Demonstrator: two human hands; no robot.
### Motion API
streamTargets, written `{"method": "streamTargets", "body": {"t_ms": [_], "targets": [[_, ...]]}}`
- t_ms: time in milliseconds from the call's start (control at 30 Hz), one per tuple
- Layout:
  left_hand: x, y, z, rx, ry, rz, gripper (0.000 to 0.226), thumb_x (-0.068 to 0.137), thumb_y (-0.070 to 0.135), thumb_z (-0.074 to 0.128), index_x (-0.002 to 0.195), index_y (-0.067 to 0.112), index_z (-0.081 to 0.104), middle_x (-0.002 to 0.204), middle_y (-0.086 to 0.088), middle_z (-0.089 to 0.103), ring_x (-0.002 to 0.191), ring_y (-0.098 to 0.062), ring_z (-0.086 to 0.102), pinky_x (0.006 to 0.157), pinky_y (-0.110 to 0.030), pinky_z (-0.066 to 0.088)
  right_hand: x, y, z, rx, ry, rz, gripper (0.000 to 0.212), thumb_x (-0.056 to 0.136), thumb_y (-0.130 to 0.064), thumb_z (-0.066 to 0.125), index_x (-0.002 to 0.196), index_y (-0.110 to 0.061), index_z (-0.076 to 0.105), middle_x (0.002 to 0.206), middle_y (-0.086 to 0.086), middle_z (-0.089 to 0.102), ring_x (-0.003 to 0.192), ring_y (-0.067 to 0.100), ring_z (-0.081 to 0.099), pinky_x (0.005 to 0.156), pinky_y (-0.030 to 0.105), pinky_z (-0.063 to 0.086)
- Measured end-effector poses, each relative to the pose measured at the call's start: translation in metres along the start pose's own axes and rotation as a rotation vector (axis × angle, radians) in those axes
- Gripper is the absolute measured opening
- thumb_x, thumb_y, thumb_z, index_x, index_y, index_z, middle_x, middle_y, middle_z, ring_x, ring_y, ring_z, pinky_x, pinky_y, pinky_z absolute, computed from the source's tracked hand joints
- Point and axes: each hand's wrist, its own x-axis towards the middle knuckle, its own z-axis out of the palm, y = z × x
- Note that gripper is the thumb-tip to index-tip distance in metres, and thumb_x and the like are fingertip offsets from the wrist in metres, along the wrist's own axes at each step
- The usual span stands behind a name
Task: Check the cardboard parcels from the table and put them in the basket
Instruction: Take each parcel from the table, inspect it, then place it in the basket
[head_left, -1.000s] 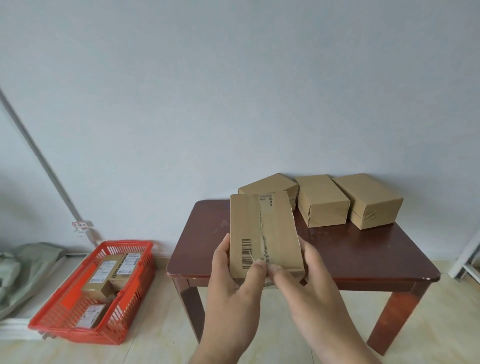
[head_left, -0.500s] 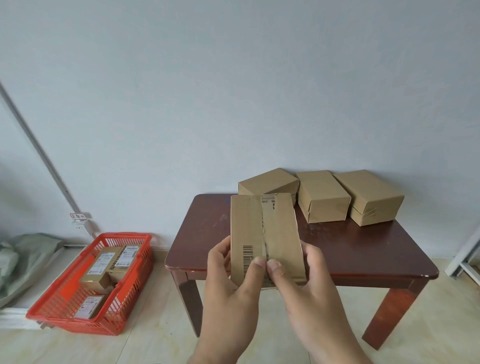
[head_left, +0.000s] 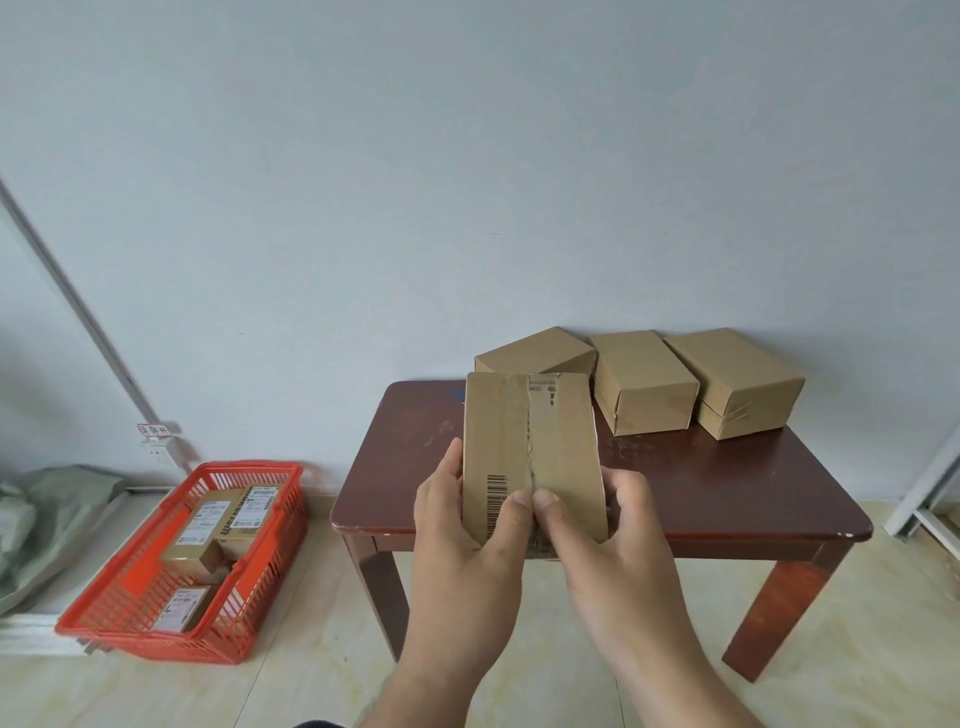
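While both hands (head_left: 524, 545) keep pinching the parcel (head_left: 530, 452) (thumbs together), nothing has shifted; we judge checking continues, basket (head_left: 130, 597) next.

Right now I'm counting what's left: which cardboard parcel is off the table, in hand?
The parcel with the barcode, held upright by the left hand and right hand; the other three rest on the table.

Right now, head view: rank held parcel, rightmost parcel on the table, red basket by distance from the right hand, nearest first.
1. Held parcel: gripped by the right hand itself, in front of the table, shared with the left hand.
2. Rightmost parcel on the table: at the table's back, against the wall, up and right of the hand.
3. Red basket: on the floor, far left.
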Motion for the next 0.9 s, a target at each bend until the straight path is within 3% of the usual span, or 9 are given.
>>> {"method": "streamTargets", "body": {"t_ms": [100, 233, 400, 567, 667, 800, 900], "targets": [[0.0, 0.001, 0.0, -0.012, 0.015, 0.003, 0.053, 0.082, 0.04, 0.073, 0.121, 0.071, 0.053, 0.134, 0.027, 0.057, 0.13, -0.004, 0.059, 0.105, -0.038, 0.054, 0.002, -0.002, 0.004, -0.022, 0.027, -0.012, 0.033, 0.088, -0.041, 0.079, 0.111, -0.032, 0.057, 0.094, -0.025, 0.073, 0.083, -0.002, 0.071, 0.066, 0.017, 0.05], [0.006, -0.003, -0.003, -0.04, 0.053, -0.029, 0.049, 0.089, 0.029, 0.077, 0.124, 0.056, 0.057, 0.133, 0.008, 0.066, 0.116, -0.005, 0.069, 0.092, -0.033, 0.059, 0.001, -0.003, 0.006, -0.037, 0.017, -0.022, 0.032, 0.089, -0.035, 0.081, 0.111, -0.033, 0.057, 0.094, -0.013, 0.075, 0.081, -0.004, 0.07, 0.064, 0.012, 0.05], [0.013, 0.0, -0.006, -0.041, 0.062, -0.037, 0.038, 0.091, 0.029, 0.078, 0.119, 0.048, 0.058, 0.124, 0.004, 0.071, 0.106, -0.006, 0.073, 0.074, -0.022, 0.06, 0.001, -0.007, 0.008, -0.054, 0.015, -0.008, 0.037, 0.085, -0.038, 0.084, 0.109, -0.037, 0.055, 0.097, -0.013, 0.075, 0.084, -0.001, 0.071, 0.064, 0.014, 0.051], [0.009, 0.002, -0.005, -0.001, 0.061, 0.006, 0.05, 0.076, 0.055, 0.077, 0.12, 0.06, 0.055, 0.129, 0.008, 0.069, 0.117, -0.003, 0.067, 0.094, -0.037, 0.059, 0.004, -0.013, 0.011, -0.063, 0.095, -0.017, 0.039, 0.084, -0.043, 0.083, 0.107, -0.033, 0.052, 0.103, -0.008, 0.073, 0.084, -0.001, 0.07, 0.07, 0.026, 0.057], [0.005, 0.003, -0.007, -0.008, 0.041, 0.014, 0.051, 0.084, 0.046, 0.082, 0.127, 0.052, 0.054, 0.133, 0.01, 0.065, 0.119, 0.004, 0.064, 0.094, -0.032, 0.058, 0.004, -0.013, 0.013, -0.074, 0.124, -0.022, 0.042, 0.082, -0.051, 0.082, 0.107, -0.034, 0.053, 0.106, -0.008, 0.074, 0.09, 0.001, 0.071, 0.079, 0.036, 0.06], [0.004, 0.006, -0.016, -0.002, 0.017, 0.023, 0.048, 0.086, 0.047, 0.081, 0.125, 0.053, 0.055, 0.135, 0.014, 0.062, 0.118, 0.006, 0.063, 0.097, -0.037, 0.058, -0.007, -0.018, 0.012, -0.075, 0.082, -0.095, 0.049, 0.089, -0.047, 0.078, 0.133, -0.047, 0.056, 0.124, -0.017, 0.067, 0.108, -0.003, 0.068, 0.091, 0.032, 0.058], [0.0, 0.012, -0.024, -0.002, 0.007, 0.031, 0.039, 0.086, 0.049, 0.079, 0.12, 0.052, 0.06, 0.13, 0.017, 0.057, 0.116, 0.002, 0.064, 0.1, -0.039, 0.057, -0.023, -0.022, 0.013, -0.109, 0.065, -0.136, 0.054, 0.09, -0.044, 0.075, 0.14, -0.053, 0.057, 0.125, -0.019, 0.06, 0.11, -0.005, 0.066, 0.096, 0.031, 0.057]]}}
